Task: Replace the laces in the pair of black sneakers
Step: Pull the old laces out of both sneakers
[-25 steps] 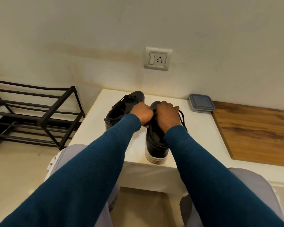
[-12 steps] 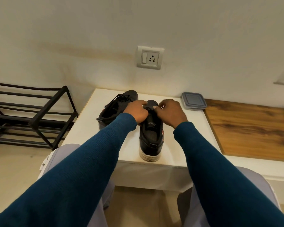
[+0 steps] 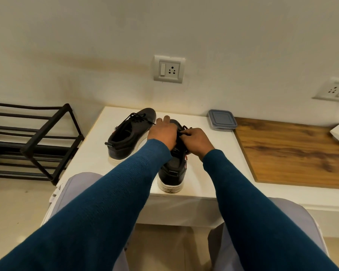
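Head view is showing the left hand (image 3: 161, 133) resting, fingers straight, on the near shoe (image 3: 172, 169) on the counter (image 3: 90, 153). The right hand (image 3: 197, 140) is pinching its lace (image 3: 185, 127).

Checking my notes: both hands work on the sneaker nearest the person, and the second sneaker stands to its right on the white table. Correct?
Not quite. The head view shows the second sneaker to the left of the nearest sneaker, not its right. The rest holds: the left hand and right hand are both at the nearest sneaker, on the white table.
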### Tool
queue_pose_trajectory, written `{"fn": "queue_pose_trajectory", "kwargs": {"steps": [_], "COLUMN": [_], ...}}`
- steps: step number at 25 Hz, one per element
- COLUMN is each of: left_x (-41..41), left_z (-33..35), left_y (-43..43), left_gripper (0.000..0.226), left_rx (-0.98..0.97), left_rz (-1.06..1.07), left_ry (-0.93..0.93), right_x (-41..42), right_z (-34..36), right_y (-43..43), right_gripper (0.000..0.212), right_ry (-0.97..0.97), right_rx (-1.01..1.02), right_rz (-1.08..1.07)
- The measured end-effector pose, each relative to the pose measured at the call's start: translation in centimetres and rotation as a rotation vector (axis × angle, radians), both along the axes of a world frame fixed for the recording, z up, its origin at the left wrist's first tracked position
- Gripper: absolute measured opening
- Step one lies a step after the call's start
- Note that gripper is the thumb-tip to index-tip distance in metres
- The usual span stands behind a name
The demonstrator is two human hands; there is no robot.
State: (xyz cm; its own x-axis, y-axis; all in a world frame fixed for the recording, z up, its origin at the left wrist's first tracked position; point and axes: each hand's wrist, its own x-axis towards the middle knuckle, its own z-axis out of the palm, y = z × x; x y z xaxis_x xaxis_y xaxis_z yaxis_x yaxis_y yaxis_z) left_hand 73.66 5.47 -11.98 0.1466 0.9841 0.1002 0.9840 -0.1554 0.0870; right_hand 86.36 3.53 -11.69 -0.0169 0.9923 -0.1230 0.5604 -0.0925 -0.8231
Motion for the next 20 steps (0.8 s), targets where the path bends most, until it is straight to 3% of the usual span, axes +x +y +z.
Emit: {"fn": "queue_pose_trajectory", "kwargs": {"steps": [2, 6, 7, 9, 12, 14, 16, 18, 19, 20], "left_x": [-0.3, -1.5, -1.5, -0.9, -0.3, -0.2, -0.4, -1.1, -1.5, -1.8], "left_z": [-0.1, -0.7, -0.6, -0.4, -0.4, -0.6, -0.4, -0.1, 0.0, 0.1], "left_y": [0.4, 1.8, 1.7, 1.1, 0.7, 1.1, 1.1, 1.0, 1.0, 1.1], "left_gripper": [0.027, 0.023, 0.024, 0.025, 0.032, 0.029, 0.018, 0.013, 0.016, 0.02], "left_rx": [-0.026, -0.102, -0.079, 0.026, 0.09, 0.061, 0.051, 0.057, 0.048, 0.062], "left_rz": [0.0, 0.266, 0.326, 0.295, 0.005, -0.015, 0.079, 0.292, 0.398, 0.459], "left_ry": [-0.084, -0.672, -0.738, -0.619, -0.172, -0.103, -0.418, -0.952, -1.114, -1.148], "right_x": [0.1, 0.4, 0.4, 0.5, 0.6, 0.7, 0.8, 1.0, 1.1, 1.2], "right_z": [-0.1, -0.3, -0.3, -0.2, -0.1, 0.1, 0.2, 0.2, 0.3, 0.3], "right_y": [0.1, 0.5, 0.5, 0.6, 0.6, 0.6, 0.5, 0.6, 0.7, 0.7], "right_gripper": [0.022, 0.025, 0.026, 0.027, 0.025, 0.024, 0.023, 0.023, 0.024, 0.025], "right_ry": [0.01, 0.025, 0.039, 0.05, 0.048, 0.053, 0.062, 0.062, 0.059, 0.054], "right_rx": [-0.015, -0.077, -0.091, -0.107, -0.121, -0.128, -0.143, -0.178, -0.194, -0.203], "right_rz": [-0.017, -0.042, -0.045, -0.039, -0.02, -0.008, -0.001, -0.008, -0.016, -0.023]}}
